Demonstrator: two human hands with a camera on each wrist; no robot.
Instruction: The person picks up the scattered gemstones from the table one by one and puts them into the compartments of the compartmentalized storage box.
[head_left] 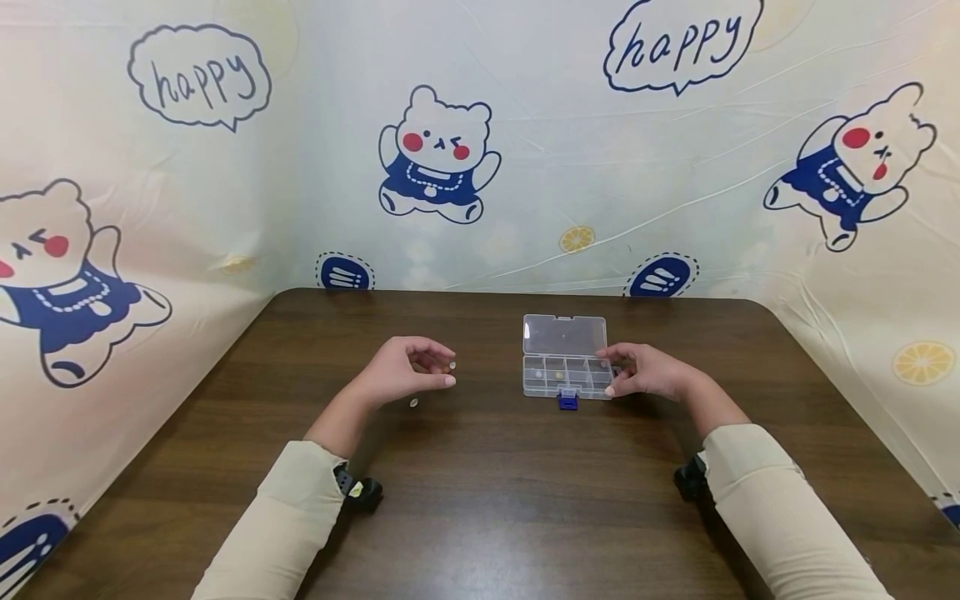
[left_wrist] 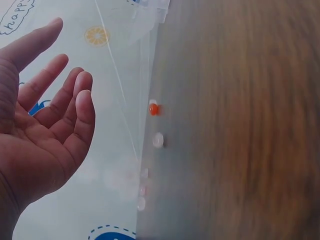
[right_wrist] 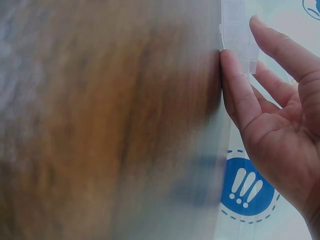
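A clear plastic compartment box [head_left: 532, 390] with its lid raised and a blue latch [head_left: 567, 402] at the front stands right of the table's middle. Small pale pieces [head_left: 559, 376] lie in some compartments. My right hand [head_left: 651, 372] holds the box's right end, fingertips at the back and thumb at the front corner. To the left, my left hand [head_left: 408, 367] hovers over the table with loosely bent fingers, nothing between them. Near it are small bead-like pieces: an orange one [left_wrist: 153, 109], a whitish one [left_wrist: 158, 140] and several paler ones [left_wrist: 141, 203].
The brown wooden table [head_left: 480, 500] is edged at the back and sides by a patterned cloth [head_left: 540, 167] with bears. A dark wrist camera [head_left: 366, 495] sits below the left sleeve, another [head_left: 691, 478] below the right.
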